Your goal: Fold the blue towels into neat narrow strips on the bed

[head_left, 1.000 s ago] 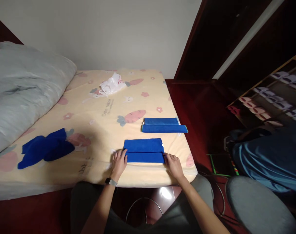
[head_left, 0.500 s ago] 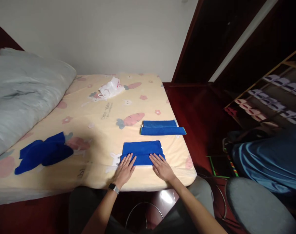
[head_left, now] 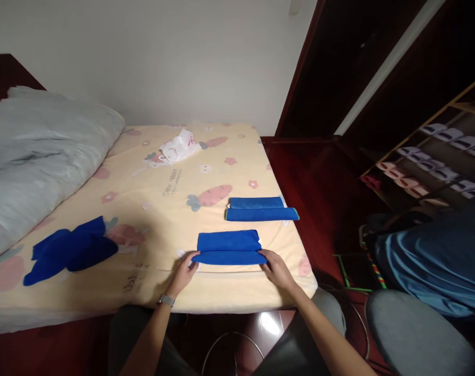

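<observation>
A blue cloth [head_left: 228, 241], folded into a flat strip with a narrower fold along its near side, lies on the bed [head_left: 170, 209] in front of me. My left hand [head_left: 185, 269] pinches the near-left corner of that fold, thumb below and fingers on top. At the near-right corner my right hand [head_left: 274, 266] grips the same fold in a like way. Just beyond lies a second folded blue cloth [head_left: 257, 202] with a green edge, its right end near the bed's side. Off to the left, a crumpled blue cloth [head_left: 71, 249] lies loose.
A white plastic bag [head_left: 180, 146] sits toward the wall. A grey quilt [head_left: 45, 151] is heaped at the left. Right of the bed stand a grey stool [head_left: 417, 334], blue fabric [head_left: 429, 256] and a rack with several slippers [head_left: 429, 162].
Both hands have gone from lying flat on the cloth to its near corners, moving apart and closing on the edge. The near fold now looks slightly lifted and narrower.
</observation>
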The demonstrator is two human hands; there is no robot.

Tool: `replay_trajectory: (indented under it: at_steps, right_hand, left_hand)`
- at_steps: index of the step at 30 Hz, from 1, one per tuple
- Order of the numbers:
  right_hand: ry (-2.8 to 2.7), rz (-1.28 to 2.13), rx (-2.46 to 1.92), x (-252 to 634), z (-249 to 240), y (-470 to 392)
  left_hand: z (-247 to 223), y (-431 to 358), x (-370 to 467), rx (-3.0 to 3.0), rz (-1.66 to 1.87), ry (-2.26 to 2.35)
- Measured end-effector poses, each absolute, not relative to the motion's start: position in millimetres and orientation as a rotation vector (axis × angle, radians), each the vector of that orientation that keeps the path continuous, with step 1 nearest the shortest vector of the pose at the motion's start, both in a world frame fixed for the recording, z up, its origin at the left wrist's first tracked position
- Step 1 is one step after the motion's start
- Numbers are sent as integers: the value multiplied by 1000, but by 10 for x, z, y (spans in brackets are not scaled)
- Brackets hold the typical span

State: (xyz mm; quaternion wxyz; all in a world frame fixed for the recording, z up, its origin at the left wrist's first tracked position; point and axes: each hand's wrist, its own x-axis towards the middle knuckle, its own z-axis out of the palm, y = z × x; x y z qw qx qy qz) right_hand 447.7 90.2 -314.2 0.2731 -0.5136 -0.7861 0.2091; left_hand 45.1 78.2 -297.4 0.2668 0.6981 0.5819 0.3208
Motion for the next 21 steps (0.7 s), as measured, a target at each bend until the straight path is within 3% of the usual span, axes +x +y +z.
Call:
replay_trajectory:
  at_steps: [8,15,21]
  right_hand:
    - [-1945,671,-1648,4400,-3018,1277]
    - [-1954,140,-1806,4196,-2960,1331]
    - [-2248,166,-1420,4191,-2933,1235]
  left_hand:
    - [-3142,1134,558,1763,982,1758]
    - [-2973,1210,763,2065,957,2116]
    - [-2898,1097,907,2504,656,1571]
